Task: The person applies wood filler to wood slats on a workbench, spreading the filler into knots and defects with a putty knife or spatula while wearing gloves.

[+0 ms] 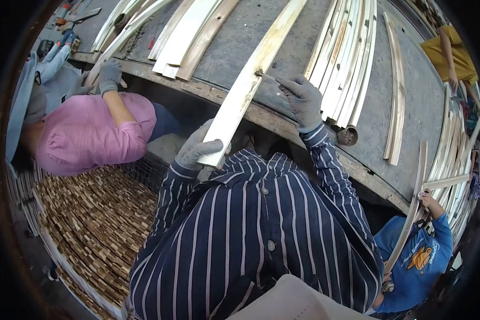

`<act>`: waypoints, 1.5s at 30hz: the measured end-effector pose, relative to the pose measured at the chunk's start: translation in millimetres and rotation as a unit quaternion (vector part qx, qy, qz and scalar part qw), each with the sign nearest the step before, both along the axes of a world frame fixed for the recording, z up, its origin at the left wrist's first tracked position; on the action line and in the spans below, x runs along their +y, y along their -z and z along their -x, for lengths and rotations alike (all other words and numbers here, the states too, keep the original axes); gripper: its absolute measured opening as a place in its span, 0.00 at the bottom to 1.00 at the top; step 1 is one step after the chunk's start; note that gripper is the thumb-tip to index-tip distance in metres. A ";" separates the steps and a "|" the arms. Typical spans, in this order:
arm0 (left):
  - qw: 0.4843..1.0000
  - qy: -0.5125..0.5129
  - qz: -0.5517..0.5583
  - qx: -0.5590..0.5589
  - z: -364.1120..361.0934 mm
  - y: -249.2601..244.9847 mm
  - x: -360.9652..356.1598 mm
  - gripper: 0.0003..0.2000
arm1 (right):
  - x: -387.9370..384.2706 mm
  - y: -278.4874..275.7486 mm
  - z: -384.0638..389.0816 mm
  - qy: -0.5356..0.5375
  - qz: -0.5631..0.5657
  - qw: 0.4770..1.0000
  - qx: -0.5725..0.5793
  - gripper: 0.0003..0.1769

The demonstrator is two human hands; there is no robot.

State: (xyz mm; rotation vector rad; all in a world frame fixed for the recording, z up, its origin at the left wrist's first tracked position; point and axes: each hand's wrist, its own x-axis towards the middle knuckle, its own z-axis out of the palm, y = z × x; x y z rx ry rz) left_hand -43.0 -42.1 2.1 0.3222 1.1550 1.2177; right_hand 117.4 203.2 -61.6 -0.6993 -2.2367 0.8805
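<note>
A long pale curved wooden strip [250,80] lies lengthwise across the grey worktable [410,106], its near end hanging over the edge. My left hand [197,148], in a grey glove, grips that near end. My right hand [303,98], also gloved, holds a small thin tool [265,75] whose tip touches the strip's right edge about midway along. My striped shirt fills the lower middle of the view.
More curved strips [346,58] lie stacked right of my right hand, others [186,37] to the left. A small round tin [348,136] sits near the table edge. A person in pink [90,133] works at left, one in blue [416,256] at right, another in yellow [453,53] far right.
</note>
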 end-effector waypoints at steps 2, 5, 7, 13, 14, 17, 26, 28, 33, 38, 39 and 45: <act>1.000 -0.012 -0.013 -0.016 -0.6 4.3 -1.9 0.33 | -0.5 9.4 1.9 0.018 -0.080 0.996 -0.030 0.12; 1.000 -0.014 -0.008 -0.010 0.4 6.4 -2.0 0.33 | -5.6 -8.1 -0.7 0.032 -0.245 0.959 -0.140 0.11; 1.000 0.001 0.006 0.015 -0.4 3.1 -0.5 0.34 | -6.0 -18.4 -5.4 0.033 -0.272 0.946 -0.172 0.13; 0.998 0.003 0.028 0.062 -3.3 1.8 0.3 0.34 | -8.7 -28.8 -7.5 0.048 -0.232 0.950 -0.202 0.15; 0.997 0.002 0.034 0.062 -3.3 1.1 1.1 0.34 | -10.1 -25.1 -5.6 0.046 -0.204 0.962 -0.174 0.15; 0.997 0.004 0.033 0.068 0.0 4.4 0.6 0.34 | -16.7 -14.2 -4.7 0.047 -0.253 0.949 -0.182 0.13; 0.966 0.010 -0.031 0.255 -3.6 12.0 2.1 0.35 | -17.2 -43.0 -3.6 0.056 -0.272 0.923 -0.268 0.10; 0.976 0.012 0.003 0.219 -4.4 -1.2 4.1 0.35 | -16.2 -43.7 -7.4 0.054 -0.259 0.925 -0.274 0.09; 0.990 0.013 0.020 0.139 -2.8 -5.0 3.4 0.34 | -4.8 -18.3 3.4 0.067 -0.055 0.993 -0.081 0.10; 0.985 0.008 0.032 0.171 -2.3 -2.7 3.7 0.35 | -4.7 -5.3 4.8 0.040 -0.026 0.997 -0.054 0.11; 0.985 0.008 0.033 0.171 -2.3 -1.6 3.1 0.35 | -5.1 -5.8 3.1 0.030 -0.018 0.998 -0.052 0.11; 0.995 0.006 0.062 0.080 0.3 -14.0 3.4 0.34 | -9.9 -1.7 4.0 0.043 -0.028 0.998 -0.037 0.11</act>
